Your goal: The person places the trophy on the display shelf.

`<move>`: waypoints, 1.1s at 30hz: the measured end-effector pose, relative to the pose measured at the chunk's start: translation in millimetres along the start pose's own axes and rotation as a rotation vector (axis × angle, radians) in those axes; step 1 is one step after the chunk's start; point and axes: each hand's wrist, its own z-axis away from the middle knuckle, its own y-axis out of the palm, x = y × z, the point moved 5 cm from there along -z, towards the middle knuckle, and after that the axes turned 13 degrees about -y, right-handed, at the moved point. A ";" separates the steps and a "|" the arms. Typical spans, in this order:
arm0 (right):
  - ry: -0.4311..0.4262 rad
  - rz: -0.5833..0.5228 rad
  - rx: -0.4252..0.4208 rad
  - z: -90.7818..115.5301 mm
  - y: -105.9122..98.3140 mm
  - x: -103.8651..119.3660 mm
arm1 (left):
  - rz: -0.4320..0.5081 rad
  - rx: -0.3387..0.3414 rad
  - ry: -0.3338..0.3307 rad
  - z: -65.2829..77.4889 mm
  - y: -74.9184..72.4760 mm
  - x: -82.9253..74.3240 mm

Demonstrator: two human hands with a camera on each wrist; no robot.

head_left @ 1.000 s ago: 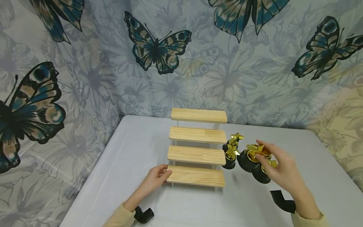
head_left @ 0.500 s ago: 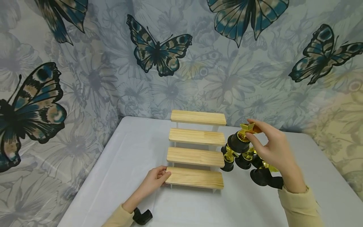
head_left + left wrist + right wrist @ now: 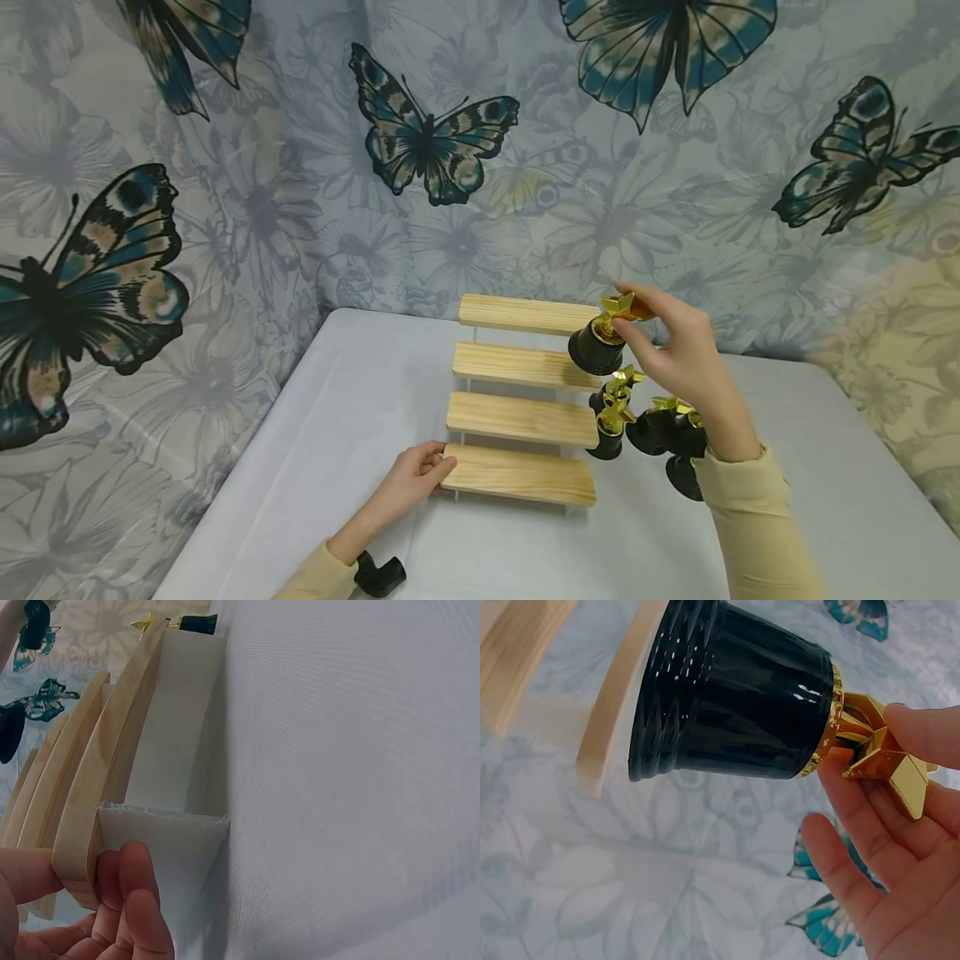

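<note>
My right hand (image 3: 671, 337) pinches a small star trophy (image 3: 597, 343) by its gold star; the black base hangs downward. In the head view the trophy overlaps the right ends of the upper two shelves of a wooden tiered stand (image 3: 517, 473). The right wrist view shows thumb and fingers on the gold star (image 3: 889, 754), with the ribbed black base (image 3: 735, 694) close to a shelf edge. My left hand (image 3: 411, 479) grips the left end of the lowest shelf, thumb on top. In the left wrist view its fingers (image 3: 139, 896) curl beneath the board (image 3: 79, 840).
Several more star trophies stand right of the stand, some in a close pair (image 3: 609, 429), others in a cluster (image 3: 660, 429) partly behind the right forearm. A white cloth covers the table (image 3: 300, 467). Butterfly-print fabric (image 3: 450, 242) hangs behind it.
My right hand has lifted the trophy from the cluster and carried it up and left to the stand's upper shelves. The left hand stays on the lowest shelf.
</note>
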 end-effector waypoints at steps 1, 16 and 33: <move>-0.002 -0.009 -0.002 -2.0 2.7 -1.3 | -0.001 -0.001 0.001 0.2 0.0 0.3; 0.025 -0.154 0.042 -43.8 48.1 -12.7 | 0.050 0.026 -0.010 3.9 -0.3 -4.2; 0.057 -0.243 0.114 -78.7 84.8 -18.9 | 0.035 0.019 -0.001 0.4 0.7 -0.3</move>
